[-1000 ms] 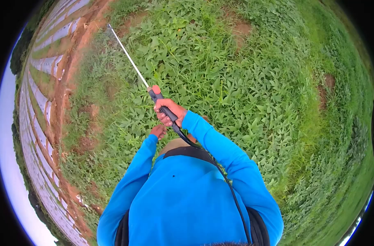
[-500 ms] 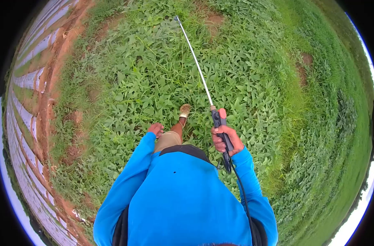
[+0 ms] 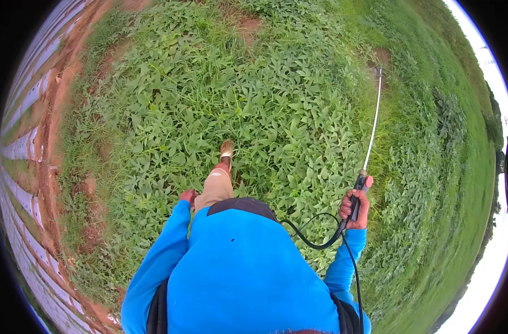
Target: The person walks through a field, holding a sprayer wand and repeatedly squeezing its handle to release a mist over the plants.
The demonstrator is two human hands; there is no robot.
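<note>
My right hand [image 3: 362,210] is closed round the black grip of a spray wand [image 3: 372,132], held out to the right. Its long silver lance points forward over the grass, the nozzle [image 3: 379,69] at the far tip. A red knob [image 3: 369,181] shows at the top of the grip. From the grip a black hose [image 3: 356,261] runs down along my blue sleeve, and a dark loop curves toward my waist. My left hand [image 3: 189,196] hangs beside my tan-clad thigh [image 3: 215,186], fingers curled, with nothing visible in it.
Low leafy plants [image 3: 287,128] mixed with grass cover the ground around my forward foot [image 3: 226,149]. On the left, a strip of bare reddish soil [image 3: 59,111] borders beds with silvery sheeting [image 3: 23,146]. Taller grass [image 3: 454,222] fills the right side.
The spray wand has swung to the right with my right hand, its tip now over the grass on that side. The left hand has drawn back slightly toward my thigh.
</note>
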